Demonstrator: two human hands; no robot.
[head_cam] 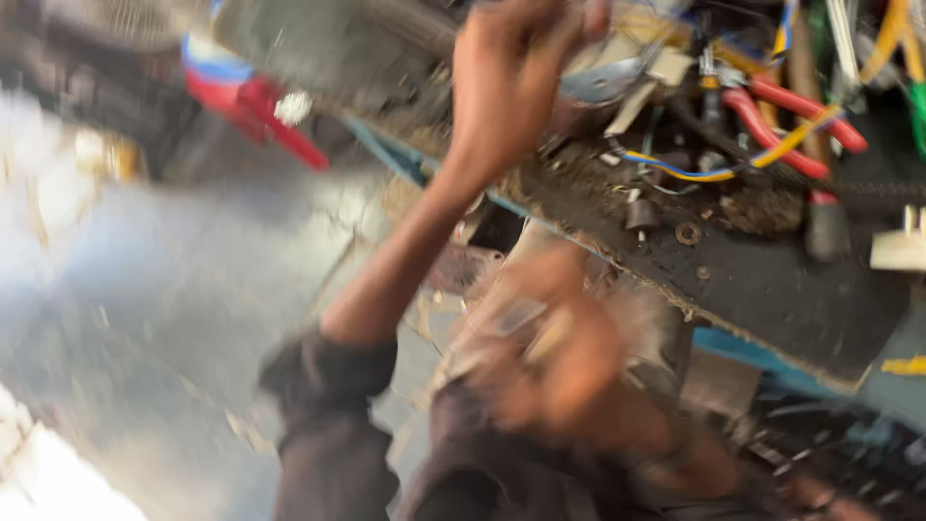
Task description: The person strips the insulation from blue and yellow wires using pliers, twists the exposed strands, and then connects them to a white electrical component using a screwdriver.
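Note:
My left hand (509,82) reaches up to the cluttered workbench (772,280). Its fingers curl at the top edge of the view beside a shiny metal part (603,72); whether they grip anything is cut off and blurred. My right hand (569,371) is lower, in front of the bench's edge, and smeared by motion. A pale, flat greyish piece (516,316) shows at its fingers, but the blur hides whether it is held. Both arms wear dark sleeves.
The dark, dirty bench top carries red cables (791,121), yellow and blue wires (714,174), a small washer (688,233) and a white plastic part (902,249). A red and blue object (241,92) lies at the upper left. Grey floor (145,318) spreads at the left.

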